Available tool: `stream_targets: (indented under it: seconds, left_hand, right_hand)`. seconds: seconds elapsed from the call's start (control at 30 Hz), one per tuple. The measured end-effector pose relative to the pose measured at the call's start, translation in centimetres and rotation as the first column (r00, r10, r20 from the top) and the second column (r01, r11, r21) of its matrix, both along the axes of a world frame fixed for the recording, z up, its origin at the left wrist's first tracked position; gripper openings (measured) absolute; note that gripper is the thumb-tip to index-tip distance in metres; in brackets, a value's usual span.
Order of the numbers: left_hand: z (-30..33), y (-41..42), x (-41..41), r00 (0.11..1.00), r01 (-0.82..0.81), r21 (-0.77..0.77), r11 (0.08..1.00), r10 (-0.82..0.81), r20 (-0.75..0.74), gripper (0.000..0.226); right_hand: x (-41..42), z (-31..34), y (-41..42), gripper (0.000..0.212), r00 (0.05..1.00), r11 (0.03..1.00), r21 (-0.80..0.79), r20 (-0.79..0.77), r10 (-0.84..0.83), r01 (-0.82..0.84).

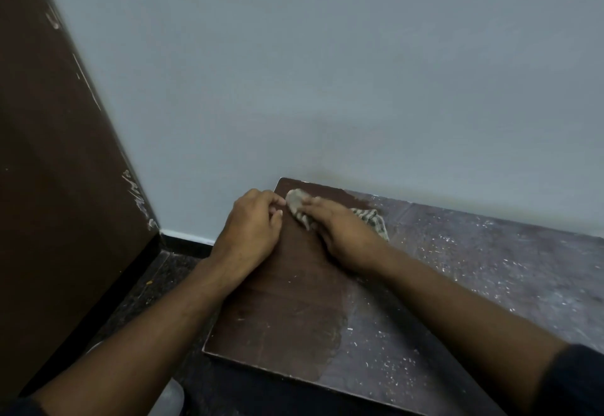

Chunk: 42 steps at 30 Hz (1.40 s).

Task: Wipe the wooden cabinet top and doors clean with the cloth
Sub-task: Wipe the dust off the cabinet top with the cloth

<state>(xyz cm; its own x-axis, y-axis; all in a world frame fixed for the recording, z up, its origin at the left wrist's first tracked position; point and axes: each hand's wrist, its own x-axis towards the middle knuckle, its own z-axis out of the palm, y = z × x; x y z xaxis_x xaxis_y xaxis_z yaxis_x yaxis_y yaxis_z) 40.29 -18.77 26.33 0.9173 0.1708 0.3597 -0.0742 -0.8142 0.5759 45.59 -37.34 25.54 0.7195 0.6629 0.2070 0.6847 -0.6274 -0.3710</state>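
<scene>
while the right hand (pixel 343 235) lies flat on the cloth (pixel 302 208) at the far left corner of the cabinet top (pixel 281 311), its fingers are spread narrow and pressed down on the fabric rather than gripping it, and the checked tail of the cloth trails out to the right from under the palm. the left hand (pixel 251 226) sits at the left edge, fingers curled in, thumb and fingertips touching the near end of the cloth; whether it pinches the fabric or only steadies it i cannot tell. a dark, clean strip runs along the left side of the top from the far edge to the near edge, and everything right of it is grey with dust (pixel 474 268) and white specks. the doors are out of view, so most of the job looks undone. the chief risk, as i judge it, is the corner itself: the cloth lies close to the left edge, and a stroke leftward could carry it off the top and drop it to the floor (pixel 157 285). a loose hold under a flat palm could let the fabric bunch and skip, leaving streaks. the cloth looks grey with grime already, so dragging it back over the clean strip may smear dust there. sweeping the specks toward the wall (pixel 327 88) may pack them along the far edge.
</scene>
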Motion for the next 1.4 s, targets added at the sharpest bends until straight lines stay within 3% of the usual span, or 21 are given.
stream_targets:
  seconds: [0.13, 0.27, 0.4, 0.47, 0.6, 0.77, 1.0, 1.2, 1.33, 1.4]
  left_hand:
    - [0.0, -0.9, -0.1, 0.997, 0.066, 0.036, 0.997, -0.064, -0.039, 0.015]
    - [-0.1, -1.1, 0.3, 0.995, 0.089, 0.024, 0.996, -0.088, -0.037, 0.016]
    - [-0.2, -1.4, 0.7, 0.997, 0.078, 0.009, 0.997, -0.078, -0.028, 0.016]
    - [-0.4, -1.7, 0.9, 0.997, 0.066, 0.019, 0.998, -0.066, -0.034, 0.015]
    - [-0.6, -2.2, 0.8, 0.996, 0.086, 0.026, 0.996, -0.086, -0.031, 0.016]
    - [-0.1, -1.7, -0.7, 0.995, 0.081, 0.013, 0.997, -0.08, -0.054, 0.013]
    - [0.5, -1.8, -3.6, 0.998, -0.038, -0.143, 0.989, 0.031, -0.053, 0.015]
    - [-0.1, -3.6, -7.7, 0.999, -0.007, -0.17, 0.985, 0.001, -0.037, 0.02]
    - [0.0, -3.8, -9.4, 0.999, -0.045, -0.214, 0.976, 0.05, 0.019, 0.022]
    - [-0.1, -3.8, -10.0, 0.997, -0.063, -0.203, 0.977, 0.07, 0.027, 0.022]
  right_hand:
    - [3.7, 0.6, -0.8, 0.037, 0.948, 0.944, 0.086, -0.045, -0.316, 0.319]
    - [2.4, 0.2, -2.3, 0.025, 0.97, 0.966, 0.11, 0.028, -0.24, 0.236]
    - [4.4, 0.5, -3.4, 0.029, 0.921, 0.923, 0.054, 0.073, -0.384, 0.381]
    - [3.7, 0.6, -2.1, 0.03, 0.939, 0.94, 0.048, 0.058, -0.34, 0.337]
    - [1.1, 1.1, -1.5, 0.03, 0.995, 0.994, 0.048, 0.033, -0.095, 0.093]
    - [2.8, 1.6, -1.8, 0.035, 0.963, 0.962, 0.025, -0.002, -0.27, 0.27]
    - [-6.8, 1.9, -0.8, 0.038, 0.996, 0.998, 0.035, -0.068, 0.06, -0.058]
    - [-6.9, 1.9, -1.9, 0.04, 0.989, 0.99, 0.085, -0.102, -0.103, 0.112]
    - [-11.9, 1.8, -1.7, 0.044, 0.978, 0.988, 0.087, -0.16, 0.137, -0.124]
    - [-12.0, 1.8, -2.4, 0.045, 0.974, 0.988, 0.058, -0.165, 0.154, -0.146]
